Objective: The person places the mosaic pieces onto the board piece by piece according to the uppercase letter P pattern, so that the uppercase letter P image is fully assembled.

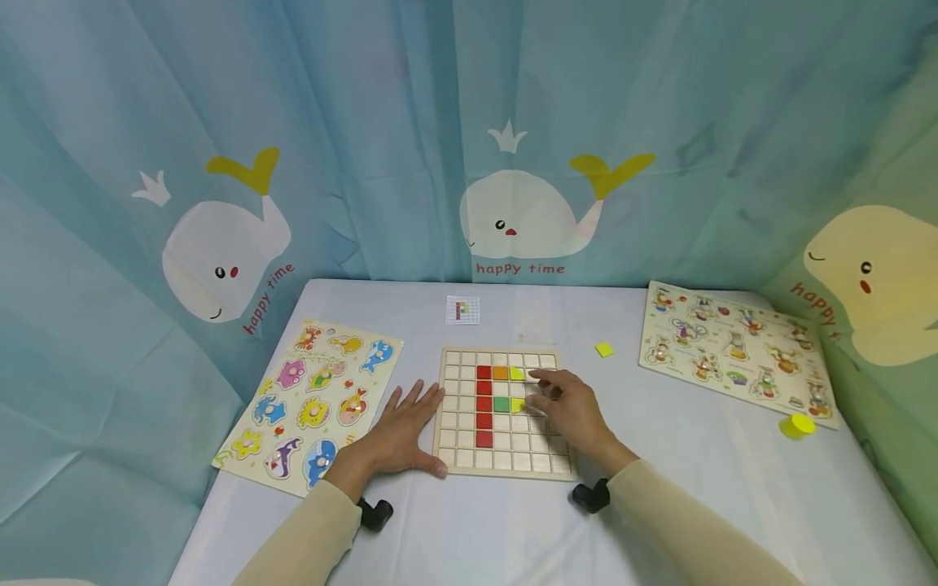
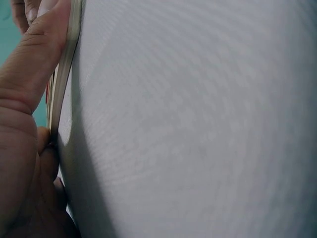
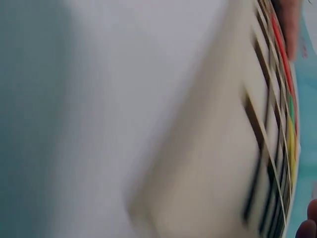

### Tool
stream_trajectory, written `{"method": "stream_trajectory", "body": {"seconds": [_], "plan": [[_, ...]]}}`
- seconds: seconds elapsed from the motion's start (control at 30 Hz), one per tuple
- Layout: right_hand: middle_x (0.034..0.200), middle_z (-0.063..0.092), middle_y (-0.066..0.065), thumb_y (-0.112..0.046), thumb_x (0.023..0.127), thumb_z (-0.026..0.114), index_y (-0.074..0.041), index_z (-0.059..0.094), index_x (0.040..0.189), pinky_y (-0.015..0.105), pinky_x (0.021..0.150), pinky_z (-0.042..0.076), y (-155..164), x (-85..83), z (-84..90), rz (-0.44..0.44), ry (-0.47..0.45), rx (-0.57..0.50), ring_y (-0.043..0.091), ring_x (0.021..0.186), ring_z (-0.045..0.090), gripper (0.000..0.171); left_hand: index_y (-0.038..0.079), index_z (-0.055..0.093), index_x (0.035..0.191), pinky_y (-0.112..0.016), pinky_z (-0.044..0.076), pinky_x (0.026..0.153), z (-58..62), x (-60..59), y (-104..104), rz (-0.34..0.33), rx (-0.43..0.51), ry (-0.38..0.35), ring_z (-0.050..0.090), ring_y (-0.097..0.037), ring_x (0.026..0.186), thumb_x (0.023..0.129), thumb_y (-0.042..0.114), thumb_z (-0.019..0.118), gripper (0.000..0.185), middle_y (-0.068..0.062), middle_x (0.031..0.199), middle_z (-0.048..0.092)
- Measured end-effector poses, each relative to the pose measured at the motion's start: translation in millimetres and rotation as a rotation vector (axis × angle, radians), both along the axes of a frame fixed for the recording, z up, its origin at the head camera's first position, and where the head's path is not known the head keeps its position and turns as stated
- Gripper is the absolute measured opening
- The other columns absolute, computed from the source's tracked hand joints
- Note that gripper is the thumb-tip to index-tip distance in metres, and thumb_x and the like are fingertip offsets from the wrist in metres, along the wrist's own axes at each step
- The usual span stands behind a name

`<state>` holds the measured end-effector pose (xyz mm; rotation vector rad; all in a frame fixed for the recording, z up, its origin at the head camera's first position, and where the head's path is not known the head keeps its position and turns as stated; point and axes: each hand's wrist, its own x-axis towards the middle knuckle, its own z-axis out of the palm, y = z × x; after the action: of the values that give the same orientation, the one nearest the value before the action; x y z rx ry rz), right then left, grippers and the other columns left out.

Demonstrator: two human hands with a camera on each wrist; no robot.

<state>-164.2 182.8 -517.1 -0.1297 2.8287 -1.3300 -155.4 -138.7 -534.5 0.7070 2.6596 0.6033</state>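
A wooden grid board (image 1: 460, 461) lies flat on the table in the head view. A column of several red tiles (image 1: 484, 421) fills part of it, with an orange tile (image 1: 500, 373) and a green tile (image 1: 501, 404) beside the column. My left hand (image 1: 399, 431) rests at the board's left edge, fingers spread and thumb at the near left corner. Over the right half is my right hand (image 1: 579, 411). Its index fingertip is close by the upper yellow tile (image 1: 516, 373), and its thumb is at the lower yellow tile (image 1: 516, 404); finger and thumb stand apart.
Behind the board lies a small printed card (image 1: 462, 309) with a coloured grid pattern. A loose yellow tile (image 1: 604, 349) is to the right. Picture puzzle boards flank the board, one with sea animals (image 1: 344, 366), another at the right (image 1: 721, 346) near a yellow cylinder (image 1: 796, 426).
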Motion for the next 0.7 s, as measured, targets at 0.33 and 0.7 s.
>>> {"method": "stream_trajectory", "body": {"seconds": [0.33,0.7], "plan": [[0.130,0.058,0.016,-0.028,0.093,0.067,-0.016,0.057,0.137,0.032,0.076,0.044,71,-31.6,10.8,-0.256,-0.023,0.002,0.028,0.109,0.050,0.047,0.018,0.014,0.158,-0.047,-0.006,0.124,-0.8,-0.4,1,0.004,-0.009,0.001,-0.004,-0.022,0.154,0.055,0.079,0.074,0.134,0.003,0.165,0.010],[0.139,0.053,0.021,-0.017,0.093,0.063,-0.011,0.047,0.145,0.051,0.097,0.048,88,-48.9,2.5,-0.342,-0.148,0.037,0.038,0.122,0.053,0.054,0.021,0.010,0.159,-0.045,-0.008,0.124,-3.9,-1.6,0,0.009,-0.020,-0.010,-0.007,-0.019,0.153,0.057,0.079,0.072,0.133,0.006,0.166,0.007]]}}
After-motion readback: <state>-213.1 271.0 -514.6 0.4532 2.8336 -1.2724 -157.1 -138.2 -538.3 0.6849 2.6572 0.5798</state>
